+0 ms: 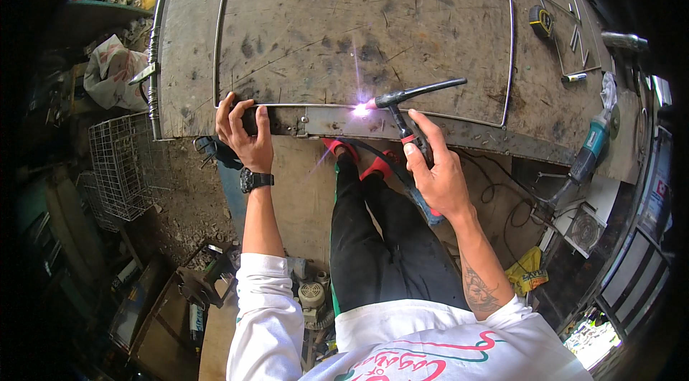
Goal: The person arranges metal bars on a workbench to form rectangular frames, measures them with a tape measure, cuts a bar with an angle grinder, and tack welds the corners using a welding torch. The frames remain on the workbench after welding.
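Note:
A thin metal rod frame (512, 58), roughly rectangular, lies on the worn workbench (323, 29). My left hand (246, 138) has curled fingers on the frame's near left corner, its thumb by the near side. A small dark patch shows between thumb and fingers; what it is I cannot make out. In my right hand (439, 169) is a black TIG welding torch (399, 122), gripped by its handle. Its tip points left, and a bright violet-white arc (361, 109) burns at the frame's near rod, above the metal strip (337, 122) along the bench edge. Glare hides the weld spot.
Right of the frame lie a yellow-black tape measure (540, 22) and loose thin rods (574, 40). A teal angle grinder (594, 138) hangs at the bench's right edge. Wire baskets (118, 165) stand at left. The torch cable (402, 173) runs below the bench edge near my legs.

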Motion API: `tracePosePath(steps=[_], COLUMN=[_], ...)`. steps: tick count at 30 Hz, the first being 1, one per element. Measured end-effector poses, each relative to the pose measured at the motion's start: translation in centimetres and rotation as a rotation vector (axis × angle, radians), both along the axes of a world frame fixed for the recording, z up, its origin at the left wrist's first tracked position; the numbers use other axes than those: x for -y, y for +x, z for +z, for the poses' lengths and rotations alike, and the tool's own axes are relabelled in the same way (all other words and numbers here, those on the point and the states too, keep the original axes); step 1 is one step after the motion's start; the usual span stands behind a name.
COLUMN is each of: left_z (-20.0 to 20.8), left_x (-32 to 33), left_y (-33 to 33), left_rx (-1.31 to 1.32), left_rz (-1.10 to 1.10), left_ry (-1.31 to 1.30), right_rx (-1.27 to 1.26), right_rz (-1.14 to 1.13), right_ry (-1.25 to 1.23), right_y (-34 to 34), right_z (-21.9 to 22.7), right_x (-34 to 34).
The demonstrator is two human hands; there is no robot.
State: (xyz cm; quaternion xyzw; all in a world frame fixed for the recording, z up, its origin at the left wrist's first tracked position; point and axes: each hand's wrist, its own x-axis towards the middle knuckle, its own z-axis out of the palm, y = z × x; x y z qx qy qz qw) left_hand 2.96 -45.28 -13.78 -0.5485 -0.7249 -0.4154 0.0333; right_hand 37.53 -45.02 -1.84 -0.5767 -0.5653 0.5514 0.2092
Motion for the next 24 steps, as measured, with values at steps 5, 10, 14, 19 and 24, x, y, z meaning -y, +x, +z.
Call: tracePosePath(steps=[5, 10, 14, 19, 24], left_z=[-0.7, -0.4, -0.4, -0.4, -0.4], left_x=[-0.1, 0.2, 0.0, 0.0, 0.2], left_y=[-0.6, -0.7, -0.7, -0.6, -0.7], left_rx=[-0.013, -0.015, -0.020, -0.026, -0.034], left_rz=[-0.036, -0.031, -0.036, -0.030, -0.025], left_ry=[-0.046, -0.064, -0.053, -0.054, -0.053], right_rx=[0.004, -0.033, -0.023, -0.032, -0.016], right_rz=[-0.024, -0.081, -0.062, -0.053, -0.046], right_ry=[0.092, 0.071, 0.064, 0.021, 0.044], right_y=[0.0, -0.1, 0.0, -0.2, -0.3], right_z=[-0.2, -0.7, -1.1, -0.6, -0.6], right_x=[0.3, 0.2, 0.0, -0.1, -0.1])
